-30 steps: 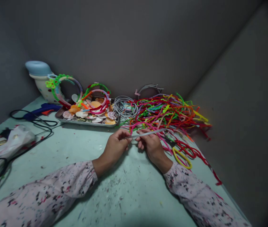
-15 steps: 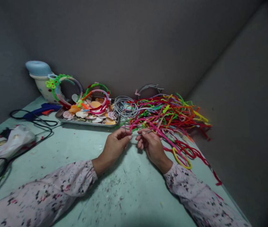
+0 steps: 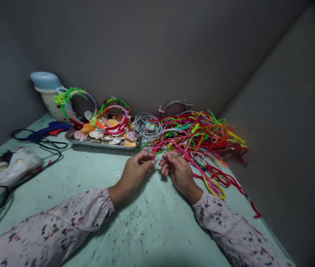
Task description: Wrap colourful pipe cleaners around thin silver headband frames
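A thin grey wire (image 3: 159, 159) stretches between my two hands, just above the table. My left hand (image 3: 136, 168) pinches it between thumb and forefinger, and a stretch of wire sticks up from that grip. On the other side, my right hand (image 3: 178, 170) pinches the wire as well, with its lower fingers curled. Beyond my hands lies a loose coil of grey wire (image 3: 148, 128). Right of it spreads a big tangle of coloured pipe cleaners (image 3: 202, 131), its pink strands reaching close to my right hand.
Left of the coil, a metal tray (image 3: 102, 145) holds seashells and rings wrapped in pipe cleaner. Farther left are a white bottle with a blue lid (image 3: 46, 81), a blue glue gun (image 3: 46, 130), a black cable (image 3: 7, 194) and a white plastic bag (image 3: 21, 165). Grey walls rise behind.
Almost nothing differs. Both hands keep their pinch on the wire in nearly the same place.
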`<state>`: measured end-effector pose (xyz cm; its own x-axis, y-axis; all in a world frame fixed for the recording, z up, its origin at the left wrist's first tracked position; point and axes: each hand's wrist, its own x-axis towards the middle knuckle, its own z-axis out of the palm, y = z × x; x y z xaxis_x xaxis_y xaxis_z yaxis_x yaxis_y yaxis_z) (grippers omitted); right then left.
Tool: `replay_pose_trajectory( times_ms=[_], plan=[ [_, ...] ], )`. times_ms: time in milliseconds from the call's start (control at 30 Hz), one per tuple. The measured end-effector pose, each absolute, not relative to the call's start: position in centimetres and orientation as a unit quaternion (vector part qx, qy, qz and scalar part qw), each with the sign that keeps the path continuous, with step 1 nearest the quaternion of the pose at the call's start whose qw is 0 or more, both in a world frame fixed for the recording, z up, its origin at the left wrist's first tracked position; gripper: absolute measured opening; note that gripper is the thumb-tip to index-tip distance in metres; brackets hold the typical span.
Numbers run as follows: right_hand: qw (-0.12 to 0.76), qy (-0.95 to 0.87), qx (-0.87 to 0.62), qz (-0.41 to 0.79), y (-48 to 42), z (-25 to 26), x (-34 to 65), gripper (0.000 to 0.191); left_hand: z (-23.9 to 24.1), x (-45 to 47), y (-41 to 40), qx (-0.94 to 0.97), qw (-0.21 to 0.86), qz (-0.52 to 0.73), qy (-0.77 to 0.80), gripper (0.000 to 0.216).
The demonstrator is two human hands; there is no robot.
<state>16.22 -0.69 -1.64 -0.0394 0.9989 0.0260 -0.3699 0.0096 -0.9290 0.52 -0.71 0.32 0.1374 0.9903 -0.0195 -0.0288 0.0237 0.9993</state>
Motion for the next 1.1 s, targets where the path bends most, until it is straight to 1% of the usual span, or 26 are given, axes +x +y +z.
replay_pose_trajectory(
  times_ms=[233, 467, 867, 1100],
  plan=[
    [0.584, -0.419, -0.374, 0.586, -0.68, -1.69, 16.2, 0.021, 0.13, 0.53, -0.64, 0.529, 0.542, 0.464, 0.46, 0.025],
    [0.588, -0.423, -0.377, 0.577, -0.7, -1.68, 16.19, 0.017, -0.2, 0.43, -0.46, 0.542, 0.541, 0.451, 0.459, 0.029],
    [0.599, -0.437, -0.364, 0.564, -0.74, -1.76, 16.24, 0.014, -0.05, 0.4, -0.57, 0.539, 0.552, 0.442, 0.459, 0.028],
    [0.599, -0.439, -0.382, 0.55, -0.89, -1.55, 16.16, 0.013, -0.31, 0.42, -0.27, 0.542, 0.558, 0.438, 0.45, 0.027]
  ],
)
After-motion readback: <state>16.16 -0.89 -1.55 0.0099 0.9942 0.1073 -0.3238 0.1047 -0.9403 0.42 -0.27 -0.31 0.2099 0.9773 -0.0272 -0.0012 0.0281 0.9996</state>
